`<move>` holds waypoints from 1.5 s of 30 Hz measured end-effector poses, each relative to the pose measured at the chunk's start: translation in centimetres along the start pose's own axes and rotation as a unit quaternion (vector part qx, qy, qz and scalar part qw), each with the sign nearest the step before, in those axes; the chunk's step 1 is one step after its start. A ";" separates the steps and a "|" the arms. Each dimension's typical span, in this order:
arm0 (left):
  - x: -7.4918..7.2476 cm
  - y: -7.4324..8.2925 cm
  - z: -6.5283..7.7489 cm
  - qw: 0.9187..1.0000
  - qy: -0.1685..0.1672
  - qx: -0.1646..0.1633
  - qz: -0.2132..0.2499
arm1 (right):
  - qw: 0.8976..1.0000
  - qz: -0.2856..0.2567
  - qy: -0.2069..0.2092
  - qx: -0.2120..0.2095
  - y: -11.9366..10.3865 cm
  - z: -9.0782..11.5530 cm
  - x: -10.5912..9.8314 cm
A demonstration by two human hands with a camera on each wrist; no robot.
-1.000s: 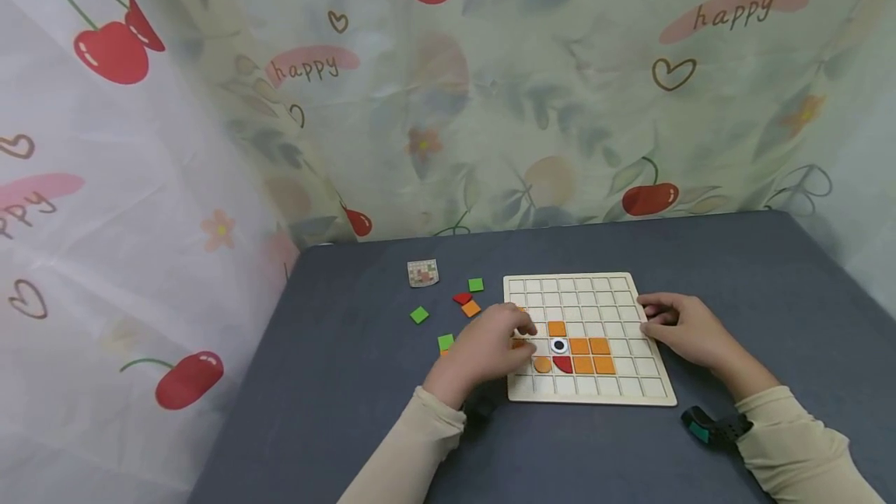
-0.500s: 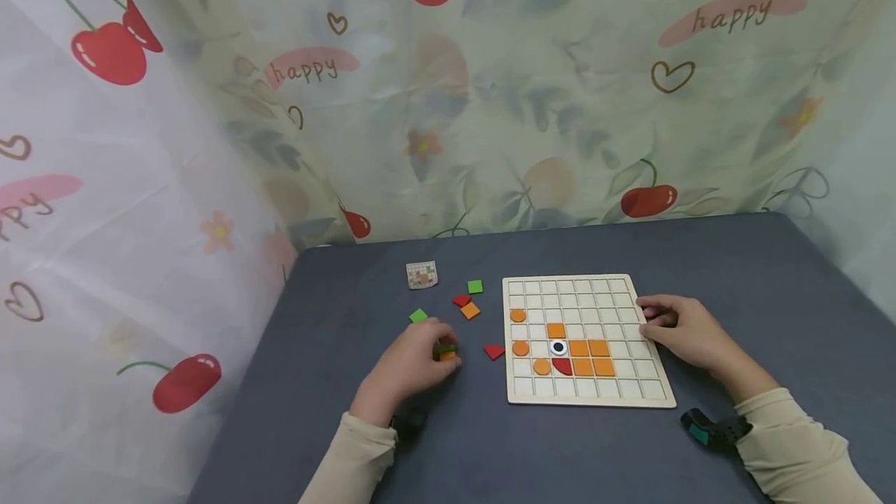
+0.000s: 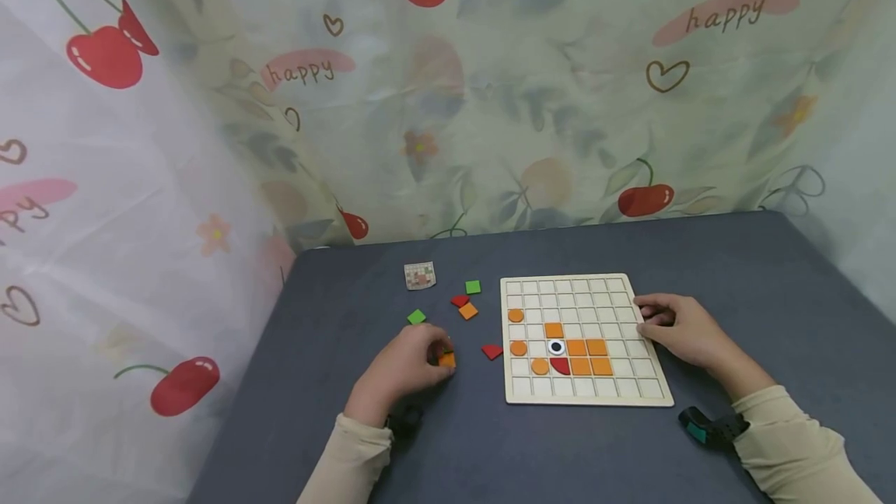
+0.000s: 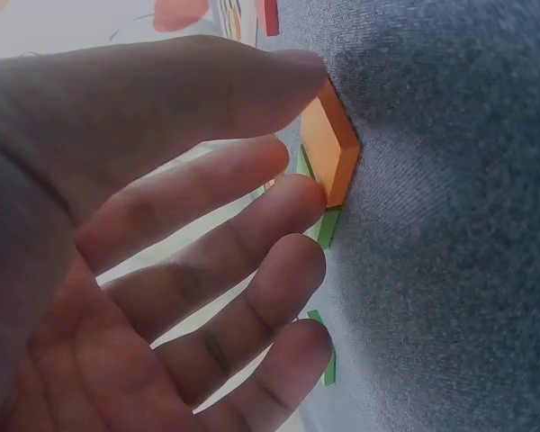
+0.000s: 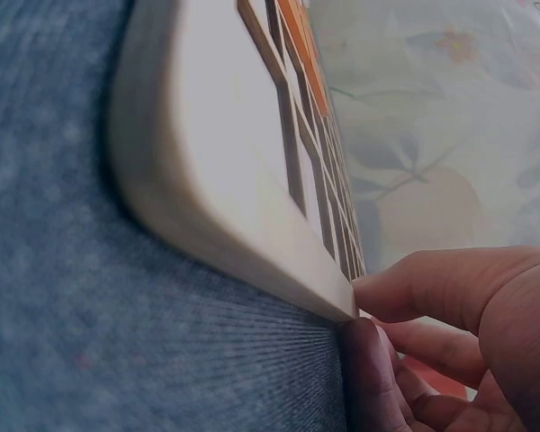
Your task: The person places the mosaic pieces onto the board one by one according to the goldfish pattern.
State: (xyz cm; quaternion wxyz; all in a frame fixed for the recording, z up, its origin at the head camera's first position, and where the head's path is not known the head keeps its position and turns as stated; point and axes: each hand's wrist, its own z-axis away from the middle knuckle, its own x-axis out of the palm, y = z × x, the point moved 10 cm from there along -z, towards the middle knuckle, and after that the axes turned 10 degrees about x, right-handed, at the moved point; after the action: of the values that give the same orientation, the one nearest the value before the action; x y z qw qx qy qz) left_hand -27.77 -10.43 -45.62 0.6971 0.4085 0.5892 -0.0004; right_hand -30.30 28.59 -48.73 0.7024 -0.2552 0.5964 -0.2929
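My left hand (image 3: pixel 406 368) is left of the wooden grid board, with thumb and fingertips at an orange square tile (image 3: pixel 446 359). In the left wrist view, the thumb meets one corner of this orange tile (image 4: pixel 328 148) and a fingertip meets its lower side. A green tile (image 4: pixel 329 227) shows partly beneath it. My right hand (image 3: pixel 682 327) holds the right edge of the grid board (image 3: pixel 588 390) between thumb and fingers. Orange squares (image 3: pixel 581 366), orange discs (image 3: pixel 518 348), a red quarter-round (image 3: pixel 560 365) and a white eye tile (image 3: pixel 556 347) sit in the board's cells.
A red tile (image 3: pixel 492 351) lies just left of the board. Farther back are another red tile (image 3: pixel 460 300), an orange tile (image 3: pixel 468 311), green tiles (image 3: pixel 473 287) and a small printed pattern card (image 3: pixel 420 276). A printed curtain (image 3: pixel 490 115) hangs behind the dark table (image 3: pixel 336 294).
My left hand has gone from the board's left side to the orange tile on the table, uncovering orange discs and a red tile. My right hand stays at the board's edge.
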 end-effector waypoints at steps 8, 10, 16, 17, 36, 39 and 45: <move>0.1 0.0 0.2 1.000 -0.009 -0.013 0.011 | 1.000 0.004 0.005 -0.004 0.1 -0.1 0.0; 0.0 0.1 0.2 1.000 -0.009 -0.012 0.010 | 1.000 0.003 0.005 -0.005 0.1 0.0 0.0; -0.2 0.0 0.3 1.000 0.000 -0.013 -0.007 | 1.000 0.002 0.004 -0.003 0.0 -0.1 0.0; -0.2 0.0 0.3 1.000 0.000 -0.015 -0.007 | 1.000 0.002 0.004 -0.002 -0.1 -0.1 0.0; 0.4 0.1 -0.3 1.000 -0.014 -0.014 -0.018 | 1.000 0.006 0.004 0.002 -0.3 0.1 0.0; 0.4 0.3 -0.5 1.000 -0.014 -0.015 -0.021 | 1.000 0.008 0.004 0.002 -0.3 0.1 0.0; 0.5 0.9 -1.2 0.999 -0.009 -0.020 -0.024 | 1.000 0.009 0.003 0.001 -0.3 0.1 -0.1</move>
State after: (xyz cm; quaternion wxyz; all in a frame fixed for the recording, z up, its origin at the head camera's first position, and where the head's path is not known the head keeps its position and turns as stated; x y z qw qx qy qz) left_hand -28.19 -8.89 -45.49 0.7105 0.3801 0.5922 -0.0091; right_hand -30.22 28.43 -48.48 0.7033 -0.2481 0.6004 -0.2885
